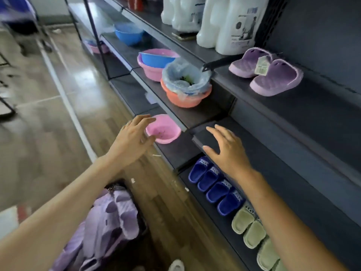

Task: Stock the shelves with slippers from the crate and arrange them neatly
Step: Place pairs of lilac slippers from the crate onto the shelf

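Observation:
A pair of purple slippers (pixel 267 72) with a tag lies on the upper dark shelf (pixel 322 114) at the right. Several purple slippers (pixel 109 220) fill a dark crate (pixel 141 222) on the floor at the lower left. Blue slippers (pixel 213 184) and green slippers (pixel 252 229) stand in a row on the lowest shelf. My left hand (pixel 132 141) hovers with spread fingers beside a small pink basin (pixel 163 129), holding nothing. My right hand (pixel 226 149) is spread, empty, over the front of the middle shelf (pixel 273 163).
White detergent jugs (pixel 224 22) stand on the top shelf. Stacked pink and blue basins (pixel 156 62) and an orange basin with a plastic bag (pixel 185 85) sit on the shelf to the left. A wooden floor aisle (pixel 48 114) runs along the left.

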A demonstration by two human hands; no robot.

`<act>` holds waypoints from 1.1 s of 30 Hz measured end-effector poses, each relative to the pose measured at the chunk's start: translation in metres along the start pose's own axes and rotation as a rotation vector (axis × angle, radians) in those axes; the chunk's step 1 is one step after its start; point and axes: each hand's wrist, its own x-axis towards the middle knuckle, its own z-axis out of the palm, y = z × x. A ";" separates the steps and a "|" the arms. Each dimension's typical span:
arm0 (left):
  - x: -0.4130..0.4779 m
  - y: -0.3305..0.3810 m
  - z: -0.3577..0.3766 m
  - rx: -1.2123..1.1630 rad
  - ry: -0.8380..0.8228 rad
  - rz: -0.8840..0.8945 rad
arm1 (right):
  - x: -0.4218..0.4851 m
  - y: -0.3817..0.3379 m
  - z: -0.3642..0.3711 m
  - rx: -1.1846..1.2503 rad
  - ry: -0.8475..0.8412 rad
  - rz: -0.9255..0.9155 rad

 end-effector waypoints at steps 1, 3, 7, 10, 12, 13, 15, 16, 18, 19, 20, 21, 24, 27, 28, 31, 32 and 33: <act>-0.017 -0.015 -0.007 0.003 0.008 -0.048 | 0.002 -0.014 0.011 0.007 -0.027 -0.035; -0.052 -0.044 -0.022 -0.002 0.024 -0.139 | 0.005 -0.045 0.035 0.000 -0.091 -0.107; -0.124 -0.101 -0.046 0.013 0.059 -0.287 | 0.003 -0.108 0.083 0.020 -0.177 -0.216; -0.173 -0.137 -0.059 0.007 0.071 -0.376 | -0.004 -0.153 0.120 0.011 -0.239 -0.249; -0.203 -0.159 -0.064 0.009 0.067 -0.413 | -0.012 -0.181 0.144 0.004 -0.275 -0.256; -0.218 -0.170 -0.065 0.004 0.053 -0.428 | -0.017 -0.194 0.155 0.003 -0.289 -0.258; -0.244 -0.190 -0.063 -0.006 0.020 -0.432 | -0.029 -0.216 0.177 0.002 -0.325 -0.246; -0.256 -0.201 -0.060 -0.014 0.010 -0.427 | -0.035 -0.224 0.188 0.004 -0.342 -0.232; -0.274 -0.221 -0.051 -0.027 -0.007 -0.445 | -0.044 -0.236 0.209 -0.001 -0.373 -0.208; -0.283 -0.229 -0.044 -0.031 -0.021 -0.460 | -0.049 -0.240 0.219 -0.007 -0.390 -0.197; -0.289 -0.235 -0.037 -0.034 -0.035 -0.466 | -0.052 -0.241 0.229 -0.009 -0.407 -0.183; -0.295 -0.241 -0.029 -0.045 -0.054 -0.474 | -0.056 -0.242 0.238 -0.005 -0.420 -0.165; -0.305 -0.256 -0.006 -0.080 -0.107 -0.492 | -0.060 -0.240 0.264 0.013 -0.456 -0.120; -0.308 -0.273 0.026 -0.122 -0.167 -0.533 | -0.060 -0.231 0.294 0.018 -0.490 -0.080; -0.308 -0.278 0.039 -0.130 -0.173 -0.531 | -0.060 -0.227 0.306 0.015 -0.505 -0.069; -0.301 -0.295 0.080 -0.148 -0.233 -0.549 | -0.057 -0.208 0.343 0.025 -0.546 -0.035; -0.298 -0.301 0.096 -0.160 -0.250 -0.549 | -0.056 -0.200 0.356 0.032 -0.556 -0.021; -0.293 -0.306 0.113 -0.175 -0.262 -0.558 | -0.055 -0.192 0.370 0.039 -0.563 -0.010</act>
